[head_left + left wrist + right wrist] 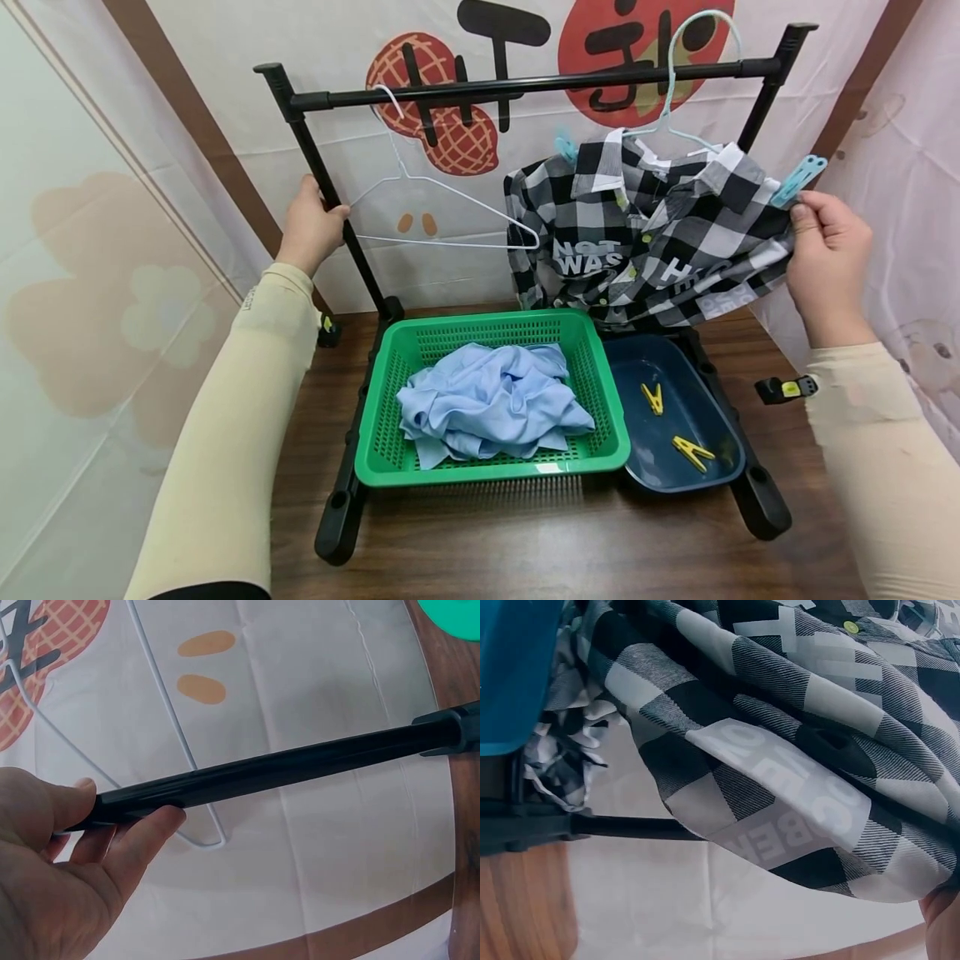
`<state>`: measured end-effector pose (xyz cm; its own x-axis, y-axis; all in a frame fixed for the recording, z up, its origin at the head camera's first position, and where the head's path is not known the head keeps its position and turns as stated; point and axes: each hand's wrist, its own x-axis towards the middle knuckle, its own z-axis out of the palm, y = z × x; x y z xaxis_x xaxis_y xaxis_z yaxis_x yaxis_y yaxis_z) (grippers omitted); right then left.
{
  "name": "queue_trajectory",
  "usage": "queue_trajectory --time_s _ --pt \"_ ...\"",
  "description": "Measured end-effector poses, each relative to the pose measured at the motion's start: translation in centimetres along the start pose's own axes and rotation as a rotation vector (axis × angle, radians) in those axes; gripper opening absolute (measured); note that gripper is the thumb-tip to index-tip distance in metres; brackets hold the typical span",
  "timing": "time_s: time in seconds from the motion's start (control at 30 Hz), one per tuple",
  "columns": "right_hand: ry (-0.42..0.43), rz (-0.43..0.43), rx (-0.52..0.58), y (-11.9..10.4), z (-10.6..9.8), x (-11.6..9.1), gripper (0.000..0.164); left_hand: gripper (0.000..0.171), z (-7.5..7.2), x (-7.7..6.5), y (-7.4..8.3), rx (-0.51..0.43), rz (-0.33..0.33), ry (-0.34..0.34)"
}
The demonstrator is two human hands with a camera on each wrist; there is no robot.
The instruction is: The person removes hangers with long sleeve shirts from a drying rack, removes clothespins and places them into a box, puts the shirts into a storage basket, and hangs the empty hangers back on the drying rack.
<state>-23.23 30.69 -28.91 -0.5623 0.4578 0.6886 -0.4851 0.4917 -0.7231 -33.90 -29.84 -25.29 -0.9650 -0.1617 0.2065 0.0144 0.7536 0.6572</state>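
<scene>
My left hand [313, 223] grips the left upright [360, 258] of a black clothes rack; the left wrist view shows thumb and fingers around the pole. A black-and-white checked shirt [592, 221] hangs from a light blue hanger [667, 92] on the top bar. My right hand [828, 267] pinches the shirt at its right shoulder, just below a blue clothespin [798, 181]. Another blue clothespin [566, 147] sits at the opposite shoulder. In the right wrist view the checked cloth [780, 750] fills most of the picture, and little of the hand shows.
A bare white hanger [450, 243] hangs on the bar's left part. Between the rack's feet stands a green basket [491, 477] holding crumpled light blue cloth [491, 404]. Beside it, a dark blue tray [652, 471] holds yellow clothespins [692, 452]. A printed curtain hangs behind.
</scene>
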Motion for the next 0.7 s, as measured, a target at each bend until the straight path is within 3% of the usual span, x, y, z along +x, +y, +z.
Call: queue_trajectory --time_s 0.5,0.6,0.67,0.7 --pt "0.141 0.049 0.082 -3.8 -2.7 0.0 0.023 0.042 0.1 -0.2 -0.1 0.01 -0.003 -0.009" --pt "0.146 0.077 0.106 -3.7 -3.3 0.1 0.022 0.042 0.1 -0.2 -0.2 0.008 0.003 -0.007" --pt "0.146 0.124 0.188 -3.6 -3.9 0.2 0.021 0.042 0.1 -0.2 -0.3 0.009 0.005 -0.006" --pt "0.146 0.147 0.169 -3.6 -4.2 0.2 0.022 0.042 0.1 -0.2 -0.3 0.008 0.005 -0.006"
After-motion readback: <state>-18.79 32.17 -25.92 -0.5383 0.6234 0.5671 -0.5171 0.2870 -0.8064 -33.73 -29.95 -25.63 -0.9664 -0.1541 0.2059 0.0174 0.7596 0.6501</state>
